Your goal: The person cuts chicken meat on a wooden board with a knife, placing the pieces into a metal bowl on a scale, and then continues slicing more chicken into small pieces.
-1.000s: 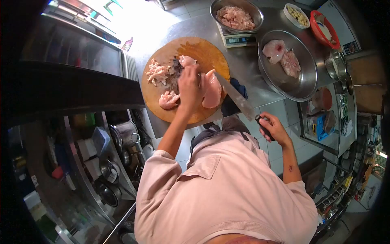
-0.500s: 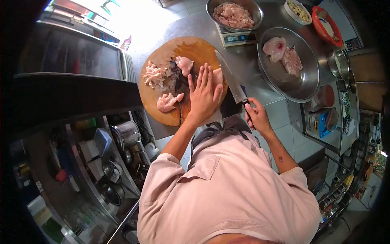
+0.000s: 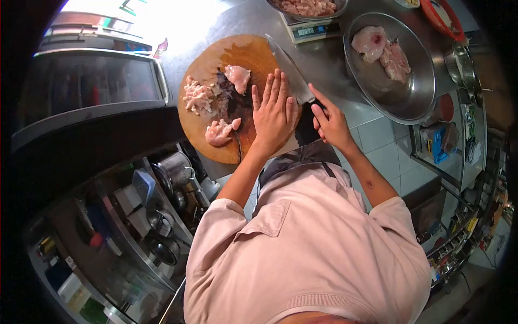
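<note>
My left hand [image 3: 272,117] lies flat, fingers stretched, on the right side of a round wooden chopping board [image 3: 258,51]. It covers a piece of raw meat that is almost wholly hidden under the palm. In my right hand [image 3: 332,123] is the handle of a large kitchen knife [image 3: 291,70], its blade slanting along the board's right edge beside my left hand. Left of my fingers rests a pale raw chicken piece [image 3: 237,78]. A pile of cut chicken strips [image 3: 197,96] sits at the board's left, and another chicken piece [image 3: 220,133] lies near its lower edge.
A metal basin [image 3: 372,102] holding raw chicken stands at the right. Behind the board, a bowl of cut meat [image 3: 307,7] sits on a digital scale [image 3: 313,31]. A red basket [image 3: 443,21] is at the far right. Shelves with pots [image 3: 175,170] are at lower left.
My right hand has moved up and brought the knife closer beside my left hand. My left hand stays flat, now hiding the meat that showed at its edge. The view has shifted slightly.
</note>
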`<state>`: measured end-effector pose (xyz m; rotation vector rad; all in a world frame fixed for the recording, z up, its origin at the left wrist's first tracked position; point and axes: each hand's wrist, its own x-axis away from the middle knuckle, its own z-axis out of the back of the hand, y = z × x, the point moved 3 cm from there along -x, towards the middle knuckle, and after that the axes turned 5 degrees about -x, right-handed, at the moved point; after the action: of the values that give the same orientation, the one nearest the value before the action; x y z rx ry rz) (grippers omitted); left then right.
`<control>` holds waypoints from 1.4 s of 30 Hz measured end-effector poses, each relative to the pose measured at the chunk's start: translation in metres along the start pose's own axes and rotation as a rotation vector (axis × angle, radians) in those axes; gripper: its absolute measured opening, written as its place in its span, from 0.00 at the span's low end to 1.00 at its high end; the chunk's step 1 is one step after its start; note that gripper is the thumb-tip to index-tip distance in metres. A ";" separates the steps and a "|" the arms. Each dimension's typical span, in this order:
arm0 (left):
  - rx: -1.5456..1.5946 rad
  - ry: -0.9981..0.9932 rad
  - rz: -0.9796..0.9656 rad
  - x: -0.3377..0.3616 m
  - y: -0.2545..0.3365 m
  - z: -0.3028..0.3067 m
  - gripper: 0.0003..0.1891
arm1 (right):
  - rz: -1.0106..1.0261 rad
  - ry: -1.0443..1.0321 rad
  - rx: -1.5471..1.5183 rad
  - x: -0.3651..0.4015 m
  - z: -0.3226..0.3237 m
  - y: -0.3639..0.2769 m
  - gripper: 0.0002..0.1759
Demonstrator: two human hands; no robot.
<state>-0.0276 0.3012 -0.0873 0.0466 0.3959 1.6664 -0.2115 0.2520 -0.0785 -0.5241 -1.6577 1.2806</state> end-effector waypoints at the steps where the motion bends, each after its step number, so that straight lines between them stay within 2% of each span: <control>1: -0.008 0.002 -0.002 0.000 -0.001 -0.001 0.33 | -0.008 0.001 -0.003 -0.006 -0.002 -0.001 0.30; 7: -0.025 -0.008 0.021 -0.003 0.000 -0.001 0.33 | -0.019 -0.045 0.025 -0.010 0.003 -0.006 0.30; 18: -0.062 0.040 0.037 -0.006 -0.001 -0.002 0.33 | -0.146 -0.245 -0.020 0.046 0.031 0.010 0.30; 27: 0.019 0.018 0.041 0.002 -0.001 -0.005 0.34 | -0.132 -0.262 -0.004 0.007 0.003 -0.001 0.30; 33: -0.005 0.065 0.081 -0.005 -0.004 -0.008 0.34 | -0.146 -0.357 0.016 0.030 0.018 0.006 0.30; 41: -0.026 0.087 0.095 -0.002 -0.003 -0.008 0.35 | -0.197 -0.338 0.116 0.069 0.032 0.007 0.30; 42: -0.024 0.089 0.091 -0.002 -0.003 -0.009 0.35 | -0.111 -0.287 0.183 0.067 0.028 0.005 0.30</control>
<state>-0.0270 0.2971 -0.0957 -0.0280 0.4461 1.7669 -0.2676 0.2921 -0.0556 -0.1403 -1.7516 1.4586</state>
